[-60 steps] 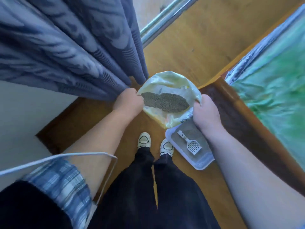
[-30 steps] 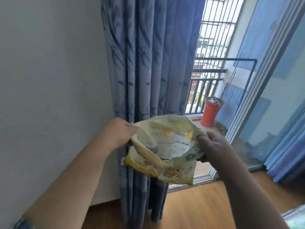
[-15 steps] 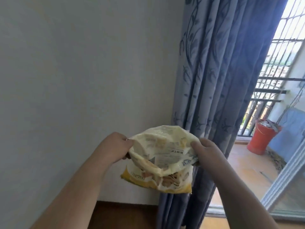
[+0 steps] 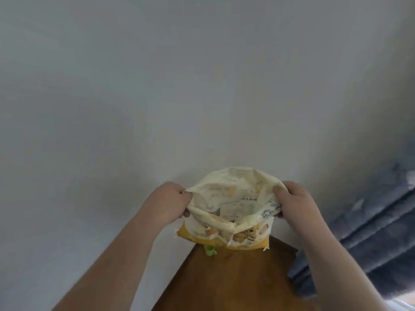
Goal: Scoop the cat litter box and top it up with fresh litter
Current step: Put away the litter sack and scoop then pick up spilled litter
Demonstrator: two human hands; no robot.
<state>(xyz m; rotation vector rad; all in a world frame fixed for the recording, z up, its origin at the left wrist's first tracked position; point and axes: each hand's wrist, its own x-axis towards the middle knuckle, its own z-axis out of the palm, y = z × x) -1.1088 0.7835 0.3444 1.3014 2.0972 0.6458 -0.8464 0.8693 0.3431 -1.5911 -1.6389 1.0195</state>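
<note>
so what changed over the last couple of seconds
The litter bag was lifted from low over the floor beside the litter box and is now held up in front of the plain wall. The curtain has slid to the right edge. The box and scoop are out of view, and no litter shows in the bag. Unchanged: the left hand and right hand still grip the bag's rim.

The only print is on the litter bag (image 4: pixel 233 205). A short row of dark Chinese characters sits on its pale inner face, toward the right hand (image 4: pixel 296 205), too blurred to read. Larger grey-blue characters on the folded rim below, and the fine lines beside them, are equally illegible.
</note>
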